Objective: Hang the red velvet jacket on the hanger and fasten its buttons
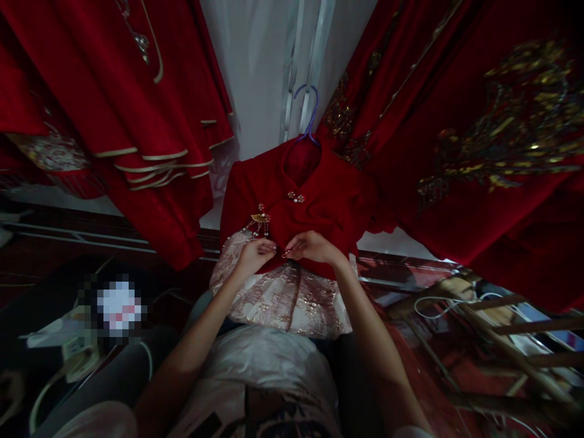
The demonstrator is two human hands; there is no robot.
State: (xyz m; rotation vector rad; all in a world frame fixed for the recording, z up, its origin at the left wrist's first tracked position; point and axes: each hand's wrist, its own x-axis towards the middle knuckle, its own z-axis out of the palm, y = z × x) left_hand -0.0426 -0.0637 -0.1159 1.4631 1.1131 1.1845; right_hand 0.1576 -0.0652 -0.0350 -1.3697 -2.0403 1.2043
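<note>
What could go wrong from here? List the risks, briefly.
1. The left hand works just under the tasselled gold brooch; its fingers could snag the tassels.
2. Both it and the right hand grip the red jacket, so a pull might slip it off the purple hanger.

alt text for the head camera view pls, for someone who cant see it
The left hand and right hand pinch the lower front of a red jacket that hangs on a blue hanger over a pale pink and gold brocade skirt. On either side hang red garments with gold embroidery.
</note>
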